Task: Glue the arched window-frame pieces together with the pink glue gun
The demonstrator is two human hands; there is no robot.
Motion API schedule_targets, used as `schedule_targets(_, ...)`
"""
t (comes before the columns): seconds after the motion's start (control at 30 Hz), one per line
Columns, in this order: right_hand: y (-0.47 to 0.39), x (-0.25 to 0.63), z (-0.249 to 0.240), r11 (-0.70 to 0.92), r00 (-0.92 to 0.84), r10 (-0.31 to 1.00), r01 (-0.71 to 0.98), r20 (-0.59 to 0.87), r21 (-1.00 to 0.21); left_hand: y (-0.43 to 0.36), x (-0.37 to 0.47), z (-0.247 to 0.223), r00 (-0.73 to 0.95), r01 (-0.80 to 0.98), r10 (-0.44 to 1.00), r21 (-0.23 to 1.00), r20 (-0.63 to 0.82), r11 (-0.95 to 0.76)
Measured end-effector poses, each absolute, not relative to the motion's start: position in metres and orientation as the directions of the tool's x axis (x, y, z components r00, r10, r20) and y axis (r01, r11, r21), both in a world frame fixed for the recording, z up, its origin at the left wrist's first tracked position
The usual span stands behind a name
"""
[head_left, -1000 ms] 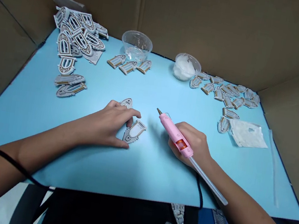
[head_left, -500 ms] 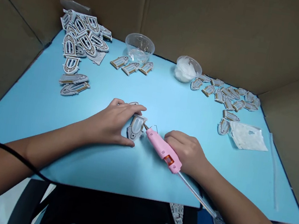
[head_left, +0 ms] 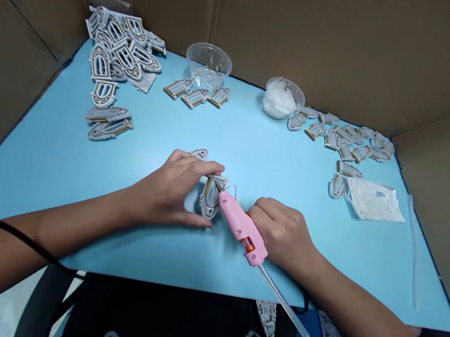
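My left hand point(head_left: 177, 189) holds a small grey and gold arched piece point(head_left: 210, 197) between its fingers and thumb, near the middle of the blue table. The piece is tilted. Wrapped round the handle of a pink glue gun point(head_left: 241, 227) is my right hand point(head_left: 283, 233). The metal nozzle touches or nearly touches the upper part of the held piece; contact is too small to tell. A clear glue stick point(head_left: 285, 302) sticks out of the gun's back end. Another arched piece point(head_left: 199, 154) lies just behind my left fingers, partly hidden.
White arched frames point(head_left: 118, 51) are piled at the back left. A clear cup point(head_left: 209, 66) and a cup of white material point(head_left: 281, 99) stand at the back. Small arched pieces point(head_left: 333, 139) and a plastic bag point(head_left: 375, 201) lie right. A black cable point(head_left: 8, 228) crosses my left forearm.
My left hand has shifted slightly right and tilted the held piece. The glue gun has turned a little, its nozzle now over the piece's upper part. The camera view has shifted slightly.
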State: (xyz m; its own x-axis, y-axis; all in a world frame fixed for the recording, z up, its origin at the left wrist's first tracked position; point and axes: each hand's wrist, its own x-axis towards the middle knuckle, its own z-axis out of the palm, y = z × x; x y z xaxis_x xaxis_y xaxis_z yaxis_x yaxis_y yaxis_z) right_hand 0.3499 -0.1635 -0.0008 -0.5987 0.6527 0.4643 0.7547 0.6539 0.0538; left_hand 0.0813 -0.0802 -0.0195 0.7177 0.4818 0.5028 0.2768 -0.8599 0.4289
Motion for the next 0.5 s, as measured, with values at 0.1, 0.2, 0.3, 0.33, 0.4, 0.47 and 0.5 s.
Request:
schedule_targets(0.1,-0.165,0.351,0.001,0.643,-0.59,0.658,0.763,0.468,0.059,-0.082,0.083,-0.017,0.709,0.296,0.506,0.445,0.491,-0.845)
schedule_targets(0.2,-0.165,0.351,0.002,0.643,-0.588,0.66,0.764,0.467,0.055,-0.083,0.083,-0.016,0.699,0.288,0.514,0.463,0.497,-0.838)
schedule_targets(0.3,-0.165,0.35,0.002,0.645,-0.594,0.66,0.762,0.46,0.058,-0.083,0.083,-0.019,0.687,0.265,0.505,0.468,0.521,-0.843)
schedule_targets(0.33,-0.165,0.35,0.002,0.642,-0.593,0.663,0.764,0.458,0.06,-0.082,0.082,-0.02,0.682,0.257,0.503,0.47,0.531,-0.844)
schedule_targets(0.4,-0.165,0.351,0.002,0.633,-0.586,0.67,0.771,0.455,0.061,-0.081,0.082,-0.024,0.667,0.248,0.505,0.476,0.547,-0.844)
schedule_targets(0.47,-0.166,0.351,0.002,0.628,-0.58,0.676,0.776,0.455,0.055,-0.08,0.082,-0.026,0.653,0.239,0.505,0.48,0.564,-0.844)
schedule_targets(0.5,-0.166,0.351,0.002,0.63,-0.58,0.675,0.775,0.456,0.053,-0.08,0.082,-0.027,0.651,0.238,0.505,0.48,0.567,-0.845)
